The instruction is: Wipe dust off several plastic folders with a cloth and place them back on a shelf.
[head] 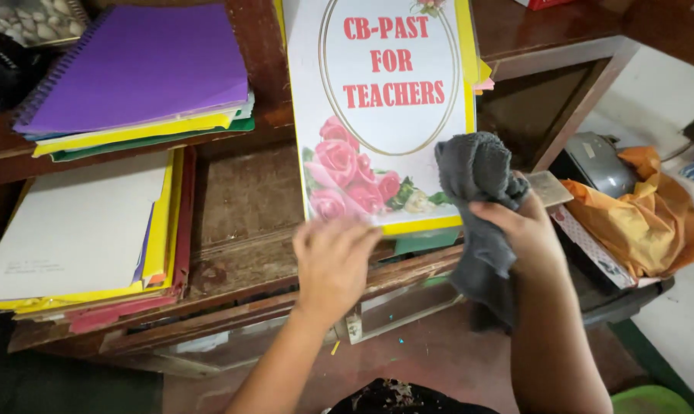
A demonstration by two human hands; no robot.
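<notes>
Head view: right hand [527, 230] clutches a crumpled dark grey cloth [477, 195] against the lower right corner of a white, yellow-edged booklet with pink roses [385, 115]. Left hand [333, 261] lies flat at its seven o'clock, on the worn wooden shelf [239, 230].

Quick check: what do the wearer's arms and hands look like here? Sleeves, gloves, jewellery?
Both forearms are bare as far as the frame shows: no sleeves in view. The left hand and right hand wear no gloves, and no rings, watch or bracelets are visible. The left hand is motion-blurred, so small details there cannot be ruled out.
</notes>
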